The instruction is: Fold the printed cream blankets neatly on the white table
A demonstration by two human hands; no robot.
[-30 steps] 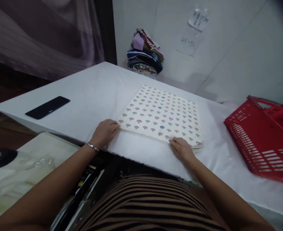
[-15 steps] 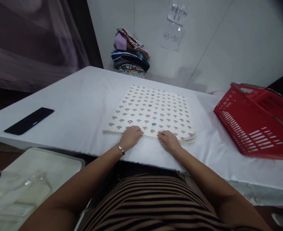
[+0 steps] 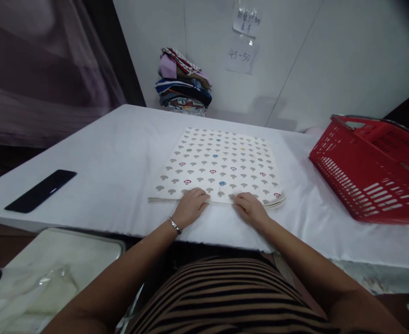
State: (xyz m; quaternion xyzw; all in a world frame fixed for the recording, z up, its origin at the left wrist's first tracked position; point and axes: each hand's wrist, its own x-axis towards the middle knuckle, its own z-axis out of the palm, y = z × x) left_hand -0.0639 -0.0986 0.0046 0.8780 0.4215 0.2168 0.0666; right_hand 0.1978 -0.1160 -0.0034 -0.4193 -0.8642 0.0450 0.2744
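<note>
A folded cream cloth (image 3: 221, 162) printed with small mushrooms, mostly grey with a few coloured ones, lies flat on the white-covered table (image 3: 110, 153). Its layers show along the near edge and at the rounded right corner. My left hand (image 3: 191, 204), with a metal bracelet at the wrist, is closed on the near edge left of the middle. To the right, my right hand (image 3: 250, 208) closes on the same edge, fingers bent and pointing inward. Both thumbs are close to the edge, and the fingertips are partly hidden.
A red plastic basket (image 3: 357, 181) stands at the table's right. On the left lies a dark flat phone-like slab (image 3: 40, 190). Folded fabrics (image 3: 185, 83) are stacked by the back wall, below paper signs (image 3: 239, 55). A pale stool-like surface (image 3: 86, 246) sits below the table's left front.
The view has shifted slightly, so most things sit a little lower in the picture. Both hands stay at the cloth's near edge; the right hand has slid slightly right.
</note>
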